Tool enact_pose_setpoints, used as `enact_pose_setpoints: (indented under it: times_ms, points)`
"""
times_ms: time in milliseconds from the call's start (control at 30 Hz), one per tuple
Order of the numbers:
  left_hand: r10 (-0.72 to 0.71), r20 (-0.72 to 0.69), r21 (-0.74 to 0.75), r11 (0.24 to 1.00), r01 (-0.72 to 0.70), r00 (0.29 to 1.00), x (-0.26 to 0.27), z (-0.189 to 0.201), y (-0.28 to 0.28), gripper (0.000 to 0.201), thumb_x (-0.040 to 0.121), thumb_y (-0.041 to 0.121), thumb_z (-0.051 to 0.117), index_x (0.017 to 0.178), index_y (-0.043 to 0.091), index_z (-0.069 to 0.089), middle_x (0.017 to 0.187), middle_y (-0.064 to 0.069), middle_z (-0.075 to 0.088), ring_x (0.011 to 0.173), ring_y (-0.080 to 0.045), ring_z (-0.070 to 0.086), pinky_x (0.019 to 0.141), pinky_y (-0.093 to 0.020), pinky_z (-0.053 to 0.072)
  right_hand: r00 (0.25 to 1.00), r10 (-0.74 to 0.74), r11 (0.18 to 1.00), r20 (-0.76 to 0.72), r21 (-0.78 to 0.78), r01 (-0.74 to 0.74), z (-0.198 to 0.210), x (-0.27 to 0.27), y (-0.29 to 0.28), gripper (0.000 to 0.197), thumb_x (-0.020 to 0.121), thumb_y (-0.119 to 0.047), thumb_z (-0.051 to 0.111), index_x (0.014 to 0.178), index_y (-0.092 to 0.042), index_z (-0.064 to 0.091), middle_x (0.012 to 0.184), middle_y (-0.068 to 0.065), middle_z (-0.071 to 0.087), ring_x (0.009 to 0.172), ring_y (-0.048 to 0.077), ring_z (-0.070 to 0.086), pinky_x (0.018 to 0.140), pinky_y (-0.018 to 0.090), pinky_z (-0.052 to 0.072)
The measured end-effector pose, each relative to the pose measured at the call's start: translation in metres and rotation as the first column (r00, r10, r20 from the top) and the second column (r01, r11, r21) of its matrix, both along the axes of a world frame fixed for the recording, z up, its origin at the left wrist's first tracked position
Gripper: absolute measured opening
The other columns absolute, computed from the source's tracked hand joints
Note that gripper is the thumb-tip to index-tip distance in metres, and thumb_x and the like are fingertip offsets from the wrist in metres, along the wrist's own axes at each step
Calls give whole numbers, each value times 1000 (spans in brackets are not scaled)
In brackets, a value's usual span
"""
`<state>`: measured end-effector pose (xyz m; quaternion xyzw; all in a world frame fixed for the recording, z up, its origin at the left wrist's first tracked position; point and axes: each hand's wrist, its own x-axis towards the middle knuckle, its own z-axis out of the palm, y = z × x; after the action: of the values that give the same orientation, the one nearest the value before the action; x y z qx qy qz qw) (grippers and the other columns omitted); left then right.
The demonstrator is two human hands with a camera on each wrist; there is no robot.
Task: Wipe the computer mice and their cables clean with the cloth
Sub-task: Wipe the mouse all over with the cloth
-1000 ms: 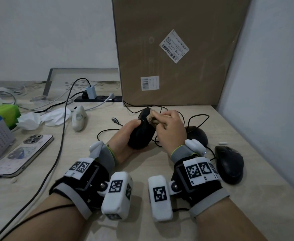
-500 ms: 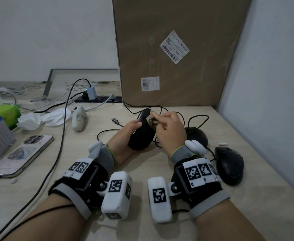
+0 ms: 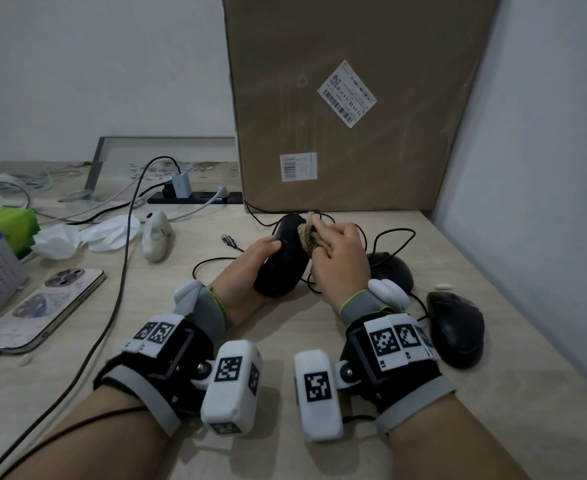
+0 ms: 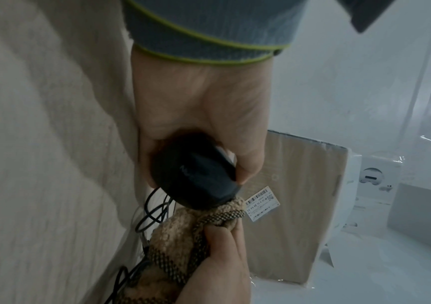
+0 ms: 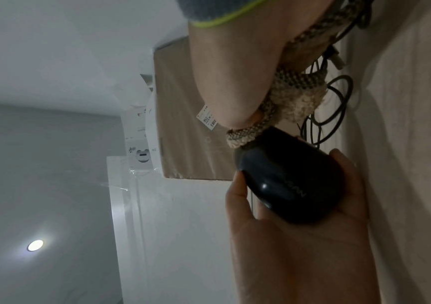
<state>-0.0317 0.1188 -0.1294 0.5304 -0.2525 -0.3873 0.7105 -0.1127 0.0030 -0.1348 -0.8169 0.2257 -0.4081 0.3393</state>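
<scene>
Left hand (image 3: 250, 268) grips mouse (image 3: 283, 261), nose away; right hand (image 3: 340, 258) pinches cloth (image 3: 306, 237).

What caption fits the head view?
Left hand holds a black mouse while right hand rubs it with a cloth.

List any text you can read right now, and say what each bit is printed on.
"15 Y5 EE 15 X 3", last digit unclear: on the tilted shipping label of the cardboard box, beside a barcode.
Brand lettering on the black mouse: blurred, unreadable.
Lower label on the same box: barcode and print too small to read.
</scene>
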Motion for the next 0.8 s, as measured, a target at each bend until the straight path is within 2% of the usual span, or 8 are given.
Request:
enact_pose_setpoints:
  times_ms: [100, 233, 333, 433, 533, 633, 733, 800]
  points:
    - [55, -43, 21, 998, -54, 998, 2, 0, -2, 43, 97, 31, 38, 134, 11, 46, 107, -10, 58, 82, -18, 57, 82, -37, 47, 997, -55, 998, 62, 28, 54, 1, -1, -1, 52, 86, -4, 44, 131, -29, 54, 107, -8, 41, 87, 1, 44, 71, 10, 36]
    - [66, -39, 19, 998, -65, 997, 4, -3, -2, 44, 97, 31, 39, 134, 8, 46, 106, -12, 57, 81, -18, 57, 82, -38, 47, 996, 56, 998, 70, -4, -56, 2, 0, 6, 42, 84, -3, 47, 112, -26, 69, 102, -7, 48, 87, 4, 47, 78, 16, 43]
    - [27, -15, 27, 999, -27, 1000, 2, -3, -1, 41, 98, 29, 38, 132, 7, 47, 111, -14, 57, 87, -20, 56, 80, -37, 47, 998, 65, 998, 2, 1, -65, 1, 1, 4, 48, 86, -5, 44, 125, -27, 60, 109, -4, 47, 91, 5, 47, 79, 18, 42]
    - [23, -25, 24, 999, -22, 999, 2, -2, -1, 40, 97, 30, 38, 129, 8, 50, 104, -12, 59, 84, -19, 56, 81, -37, 46, 1000, 24, 999, -19, 22, -23, -1, 1, -1, 54, 87, -6, 43, 136, -29, 49, 113, -5, 43, 88, 0, 41, 70, 6, 33]
    - [51, -56, 24, 998, -49, 997, 4, -1, -2, 36, 96, 33, 39, 124, 13, 52, 95, -8, 60, 79, -17, 56, 81, -37, 48, 997, 16, 1000, 77, 14, -17, 0, 1, 1, 48, 85, -4, 45, 125, -27, 61, 105, -9, 45, 79, -4, 43, 68, -2, 33]
    - [41, -56, 6, 999, -41, 998, 5, -2, -1, 39, 96, 32, 39, 128, 11, 51, 96, -9, 59, 78, -17, 56, 80, -38, 48, 994, 94, 995, 49, -22, -93, 1, 2, 6, 43, 84, -4, 47, 116, -24, 67, 102, -8, 48, 85, 1, 48, 71, 3, 36]
    - [18, -24, 16, 1000, -17, 1000, 4, -3, 0, 42, 97, 29, 38, 132, 7, 48, 106, -13, 58, 83, -18, 57, 81, -37, 47, 995, 80, 997, -51, -8, -80, 1, 1, 4, 50, 87, -6, 43, 132, -26, 54, 113, -4, 46, 92, 5, 45, 74, 12, 34]
    - [15, -20, 15, 1000, -15, 1000, 4, -3, 0, 42, 97, 30, 38, 131, 8, 48, 104, -11, 60, 83, -18, 57, 80, -37, 47, 997, 50, 999, -58, 13, -49, 0, 1, 0, 54, 87, -7, 43, 137, -26, 47, 117, -2, 45, 93, 2, 43, 74, 10, 32]
